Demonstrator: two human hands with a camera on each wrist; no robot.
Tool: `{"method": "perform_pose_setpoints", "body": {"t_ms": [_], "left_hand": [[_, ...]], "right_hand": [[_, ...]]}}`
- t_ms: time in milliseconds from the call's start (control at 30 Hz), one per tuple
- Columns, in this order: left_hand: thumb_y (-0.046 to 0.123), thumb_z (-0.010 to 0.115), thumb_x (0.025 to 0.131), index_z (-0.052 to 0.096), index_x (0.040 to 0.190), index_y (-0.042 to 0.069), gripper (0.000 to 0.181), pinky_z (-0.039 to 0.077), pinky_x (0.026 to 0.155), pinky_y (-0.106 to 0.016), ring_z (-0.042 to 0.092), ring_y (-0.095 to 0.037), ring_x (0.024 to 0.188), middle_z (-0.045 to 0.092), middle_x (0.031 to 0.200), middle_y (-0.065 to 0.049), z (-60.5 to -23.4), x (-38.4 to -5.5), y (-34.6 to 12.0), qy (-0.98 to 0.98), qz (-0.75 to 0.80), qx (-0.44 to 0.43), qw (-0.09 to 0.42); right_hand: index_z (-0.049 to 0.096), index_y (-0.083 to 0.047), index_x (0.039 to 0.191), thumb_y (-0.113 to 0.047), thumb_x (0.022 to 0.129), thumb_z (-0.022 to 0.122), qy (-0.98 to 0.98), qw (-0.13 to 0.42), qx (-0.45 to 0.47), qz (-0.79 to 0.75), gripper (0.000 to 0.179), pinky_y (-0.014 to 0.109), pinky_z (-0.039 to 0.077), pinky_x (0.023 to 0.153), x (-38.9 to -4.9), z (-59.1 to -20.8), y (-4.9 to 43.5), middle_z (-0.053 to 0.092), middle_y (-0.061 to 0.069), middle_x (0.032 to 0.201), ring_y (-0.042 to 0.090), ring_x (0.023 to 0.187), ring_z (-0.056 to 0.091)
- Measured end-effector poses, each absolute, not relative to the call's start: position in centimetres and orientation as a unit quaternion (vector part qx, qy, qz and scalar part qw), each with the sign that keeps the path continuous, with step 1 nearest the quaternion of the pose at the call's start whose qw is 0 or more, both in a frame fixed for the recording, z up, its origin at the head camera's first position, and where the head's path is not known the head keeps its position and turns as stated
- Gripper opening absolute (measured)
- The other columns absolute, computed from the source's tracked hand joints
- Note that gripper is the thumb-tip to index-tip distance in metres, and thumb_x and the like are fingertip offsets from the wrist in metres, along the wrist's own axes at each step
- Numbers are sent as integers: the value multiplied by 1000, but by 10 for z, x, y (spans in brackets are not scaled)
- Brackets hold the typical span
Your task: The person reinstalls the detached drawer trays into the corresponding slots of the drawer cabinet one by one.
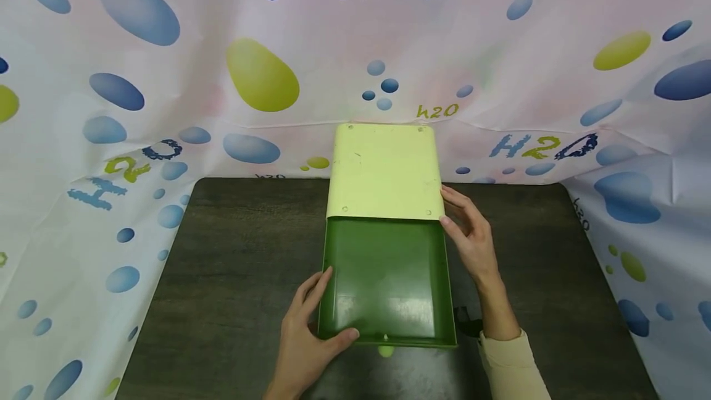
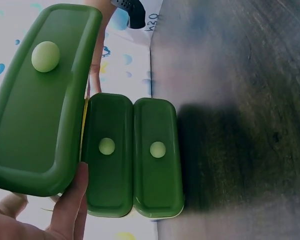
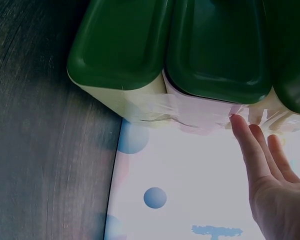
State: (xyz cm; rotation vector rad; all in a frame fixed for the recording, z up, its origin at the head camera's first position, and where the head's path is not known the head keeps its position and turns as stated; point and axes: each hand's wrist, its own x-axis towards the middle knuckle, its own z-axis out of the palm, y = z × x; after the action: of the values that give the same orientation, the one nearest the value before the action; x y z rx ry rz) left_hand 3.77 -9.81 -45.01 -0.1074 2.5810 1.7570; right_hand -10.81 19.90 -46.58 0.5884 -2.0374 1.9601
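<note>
A small chest of drawers with a pale yellow top (image 1: 383, 171) stands at the table's back edge. Its top drawer (image 1: 383, 264), green and bare inside, is pulled far out toward me. My left hand (image 1: 305, 332) grips this drawer at its front left corner, thumb over the front rim and fingers along the side. My right hand (image 1: 472, 239) touches the chest's right side near the front corner, its fingers fairly straight. In the left wrist view, a round pale knob (image 2: 45, 56) sits on the drawer front, above two pushed-in green drawers (image 2: 107, 185).
The dark wood-grain table (image 1: 239, 276) reaches out on both sides of the chest. A white curtain with blue and green spots (image 1: 311, 85) hangs behind and at the sides. Clear tape (image 3: 160, 105) covers part of the chest's side. A black device (image 1: 469, 323) is at my right wrist.
</note>
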Motion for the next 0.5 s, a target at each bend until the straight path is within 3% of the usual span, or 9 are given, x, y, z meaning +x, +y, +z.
{"method": "perform_pose_setpoints", "body": {"t_ms": [167, 400, 500], "left_hand": [[33, 90, 72, 42, 151, 39, 92, 55, 64, -27, 58, -36, 116, 37, 151, -9, -449, 31, -99, 826, 563, -20, 19], [42, 92, 66, 36, 155, 36, 106, 49, 85, -56, 49, -43, 126, 36, 152, -8, -452, 25, -104, 855, 517, 42, 2], [41, 93, 65, 34, 156, 35, 109, 46, 87, -60, 45, -45, 129, 33, 153, -6, -451, 24, -105, 851, 523, 48, 13]], "right_hand": [[48, 10, 140, 15, 96, 52, -689, 133, 215, 679, 45, 26, 53, 89, -109, -466, 199, 41, 28, 148, 28, 125, 54], [49, 7, 141, 9, 97, 54, -699, 123, 198, 676, 44, 26, 53, 88, -108, -467, 200, 42, 23, 149, 27, 126, 54], [49, 7, 141, 10, 97, 54, -705, 123, 195, 671, 45, 25, 53, 88, -107, -467, 201, 42, 23, 149, 26, 127, 54]]}}
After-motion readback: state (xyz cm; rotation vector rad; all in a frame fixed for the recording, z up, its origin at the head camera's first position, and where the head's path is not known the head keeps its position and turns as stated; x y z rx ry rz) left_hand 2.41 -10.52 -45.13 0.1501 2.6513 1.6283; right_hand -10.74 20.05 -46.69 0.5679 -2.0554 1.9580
